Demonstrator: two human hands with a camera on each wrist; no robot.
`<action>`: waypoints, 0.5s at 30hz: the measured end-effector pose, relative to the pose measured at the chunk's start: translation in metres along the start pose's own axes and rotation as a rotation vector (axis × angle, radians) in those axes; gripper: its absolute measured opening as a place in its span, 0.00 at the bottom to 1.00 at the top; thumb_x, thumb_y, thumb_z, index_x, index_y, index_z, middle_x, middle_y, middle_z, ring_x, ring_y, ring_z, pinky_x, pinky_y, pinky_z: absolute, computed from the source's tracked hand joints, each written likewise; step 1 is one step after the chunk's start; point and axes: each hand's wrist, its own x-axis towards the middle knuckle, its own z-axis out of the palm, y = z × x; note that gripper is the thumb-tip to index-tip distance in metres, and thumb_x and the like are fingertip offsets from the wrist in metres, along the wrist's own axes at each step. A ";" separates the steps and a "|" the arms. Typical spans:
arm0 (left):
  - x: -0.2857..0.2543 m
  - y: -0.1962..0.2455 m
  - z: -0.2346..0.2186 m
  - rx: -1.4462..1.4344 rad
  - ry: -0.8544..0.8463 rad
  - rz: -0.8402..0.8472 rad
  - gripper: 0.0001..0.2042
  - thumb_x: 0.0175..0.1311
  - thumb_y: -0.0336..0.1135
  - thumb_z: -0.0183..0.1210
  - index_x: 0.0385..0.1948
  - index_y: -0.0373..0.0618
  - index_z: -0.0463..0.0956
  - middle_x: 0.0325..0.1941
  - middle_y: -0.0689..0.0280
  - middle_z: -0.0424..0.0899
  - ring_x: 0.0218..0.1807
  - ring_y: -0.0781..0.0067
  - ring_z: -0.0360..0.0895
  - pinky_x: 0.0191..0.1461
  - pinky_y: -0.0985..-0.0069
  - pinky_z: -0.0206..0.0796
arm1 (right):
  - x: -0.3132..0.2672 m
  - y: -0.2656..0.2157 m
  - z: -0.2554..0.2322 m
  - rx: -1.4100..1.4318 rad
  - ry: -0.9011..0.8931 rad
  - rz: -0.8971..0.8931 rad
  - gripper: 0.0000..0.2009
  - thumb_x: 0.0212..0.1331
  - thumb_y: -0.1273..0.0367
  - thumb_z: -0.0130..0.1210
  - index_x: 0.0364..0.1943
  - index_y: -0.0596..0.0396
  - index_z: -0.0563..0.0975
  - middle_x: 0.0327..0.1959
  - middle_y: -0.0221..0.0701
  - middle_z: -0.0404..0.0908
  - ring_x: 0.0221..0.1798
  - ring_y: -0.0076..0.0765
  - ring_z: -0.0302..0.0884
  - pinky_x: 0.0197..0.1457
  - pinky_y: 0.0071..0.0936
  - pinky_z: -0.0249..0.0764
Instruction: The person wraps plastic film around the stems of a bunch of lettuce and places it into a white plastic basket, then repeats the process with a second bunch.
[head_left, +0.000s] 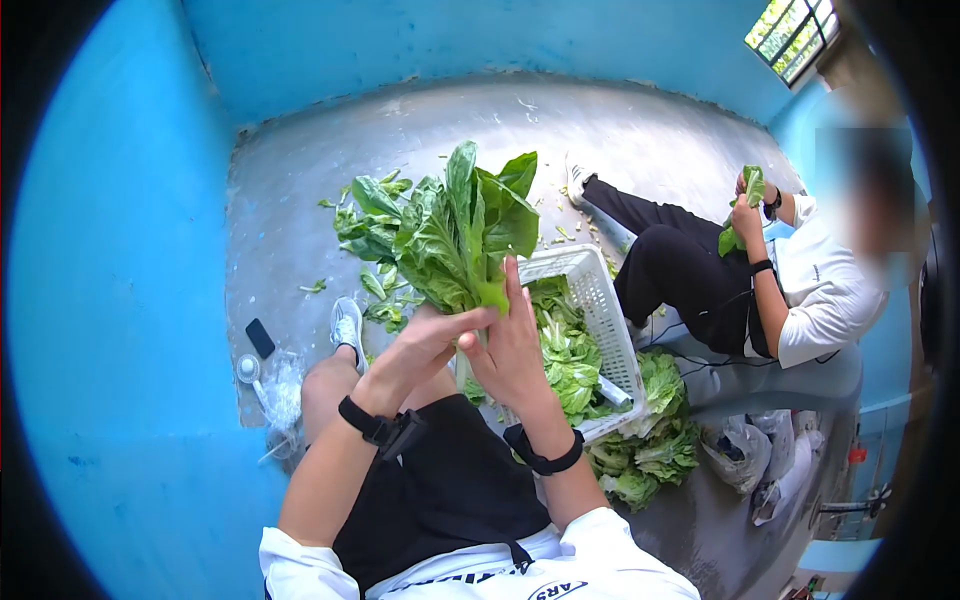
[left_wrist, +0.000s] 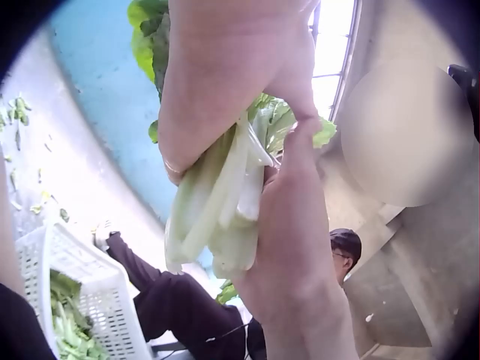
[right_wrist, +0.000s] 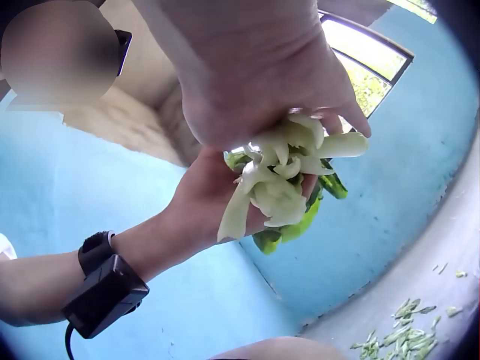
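Left hand (head_left: 425,345) grips leafy greens (head_left: 455,235) at centre frame; right hand (head_left: 512,360), fingers (head_left: 514,285) straight, touches their stalks (left_wrist: 225,202); white crate (head_left: 618,335) right of centre.

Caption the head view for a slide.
Left hand gripping leafy greens, right hand alongside, near a white crate of vegetables; another person holds greenery too.

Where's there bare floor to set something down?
Bare floor shows between the left wall and the loose greens, and from those greens to the far wall. It's crowded around the white crate, with leafy heads and the other person's legs beside it.
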 end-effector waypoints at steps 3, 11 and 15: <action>0.002 -0.001 -0.005 0.037 0.006 -0.036 0.29 0.57 0.29 0.65 0.61 0.40 0.65 0.57 0.63 0.74 0.57 0.72 0.72 0.59 0.73 0.67 | 0.001 -0.012 -0.004 -0.094 -0.114 -0.030 0.53 0.57 0.37 0.48 0.71 0.68 0.44 0.75 0.55 0.38 0.76 0.63 0.42 0.74 0.46 0.48; -0.005 0.011 -0.028 0.070 0.050 -0.054 0.19 0.56 0.27 0.63 0.50 0.38 0.72 0.41 0.64 0.81 0.41 0.73 0.79 0.43 0.73 0.73 | 0.009 -0.011 -0.014 1.012 -0.127 0.537 0.50 0.60 0.39 0.49 0.70 0.69 0.46 0.73 0.48 0.49 0.73 0.47 0.56 0.72 0.40 0.57; -0.010 0.030 -0.021 -0.019 0.033 0.089 0.13 0.57 0.31 0.61 0.43 0.38 0.75 0.35 0.65 0.80 0.39 0.73 0.79 0.43 0.76 0.71 | 0.025 -0.017 -0.006 1.353 -0.265 0.575 0.45 0.64 0.40 0.44 0.70 0.65 0.49 0.68 0.46 0.60 0.68 0.39 0.62 0.69 0.33 0.62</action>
